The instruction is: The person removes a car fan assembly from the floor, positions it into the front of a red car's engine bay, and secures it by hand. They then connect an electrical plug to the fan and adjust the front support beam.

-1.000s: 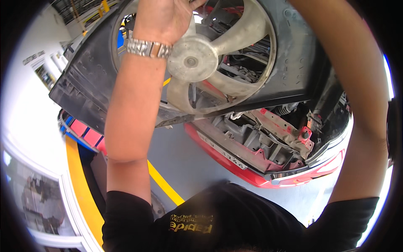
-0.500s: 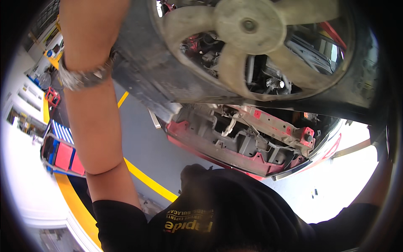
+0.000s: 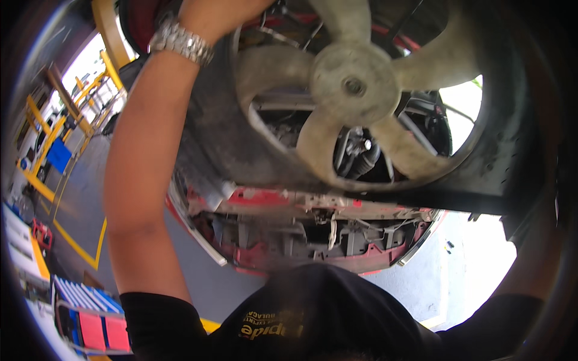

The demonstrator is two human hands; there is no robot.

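Head view, and we have our left hand [image 3: 226,15] up at the top edge, at the upper-left side of the fan shroud [image 3: 241,147]; the fingers run out of the picture, so we can't tell whether they are clamped on it. Our right hand is out of view, just its forearm [image 3: 536,265] dim at the right rim. Between our arms, there's that big black shroud, tilted slightly, the pale, dusty fan [image 3: 352,85] sitting within its round opening. A metal watch [image 3: 180,43] rings our left wrist. Below the shroud, we've got the red car's open front end [image 3: 253,259], then grey floor [image 3: 201,280], and far lower left, a cart [image 3: 93,331] with pink panels.
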